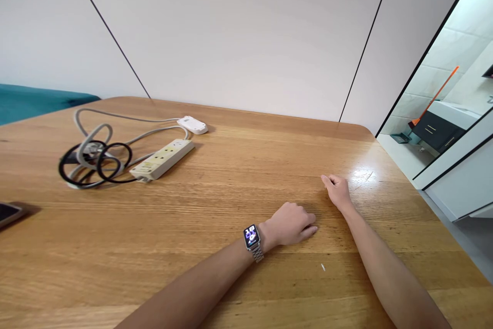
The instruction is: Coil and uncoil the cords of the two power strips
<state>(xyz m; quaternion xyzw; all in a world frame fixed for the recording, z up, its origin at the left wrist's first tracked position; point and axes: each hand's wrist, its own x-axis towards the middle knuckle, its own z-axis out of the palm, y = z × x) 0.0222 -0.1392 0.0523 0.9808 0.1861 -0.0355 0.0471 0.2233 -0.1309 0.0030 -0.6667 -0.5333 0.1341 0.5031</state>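
Note:
My left hand rests on the wooden table, knuckles up, with its fingers loosely curled inward and no object showing in it. A smartwatch with a metal band is on that wrist. Farther forward and to the right, my right hand lies on its side on the wood, closed in a loose fist; nothing shows in it. The two hands are apart. A tiny white sliver lies on the tabletop, nearer to me than the left hand.
Left on the table are a white power strip, coiled black and grey cables and a small white device. A phone-like object is cut off at the left edge. A pale panelled wall stands behind; a doorway opens right.

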